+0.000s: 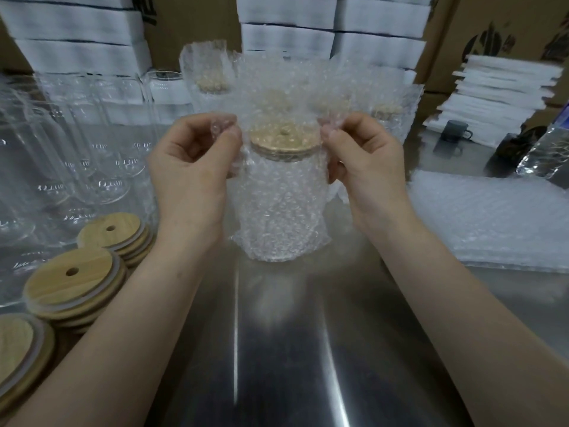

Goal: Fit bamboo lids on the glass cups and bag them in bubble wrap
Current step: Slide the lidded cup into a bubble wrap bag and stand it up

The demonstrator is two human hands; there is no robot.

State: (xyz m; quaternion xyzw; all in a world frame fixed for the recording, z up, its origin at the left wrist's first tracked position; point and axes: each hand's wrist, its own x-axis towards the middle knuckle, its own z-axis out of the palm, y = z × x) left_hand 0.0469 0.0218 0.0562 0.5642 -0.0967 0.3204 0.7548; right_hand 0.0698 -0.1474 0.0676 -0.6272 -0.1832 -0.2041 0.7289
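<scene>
A glass cup with a bamboo lid (281, 141) stands upright inside a bubble wrap bag (281, 211) at the table's middle. My left hand (192, 166) pinches the bag's upper left edge. My right hand (365, 163) pinches the upper right edge, holding the bag's mouth apart above the lid. Bare glass cups (77, 143) crowd the left side. Stacks of bamboo lids (72, 280) lie at the near left, each lid with a small hole. Bagged, lidded cups (209, 75) stand behind the held bag.
A pile of flat bubble wrap bags (492, 217) lies on the steel table (286, 349) at the right. White foam sheets (498, 90) and cardboard boxes (486, 26) line the back. A dark mug (455, 134) sits at the far right.
</scene>
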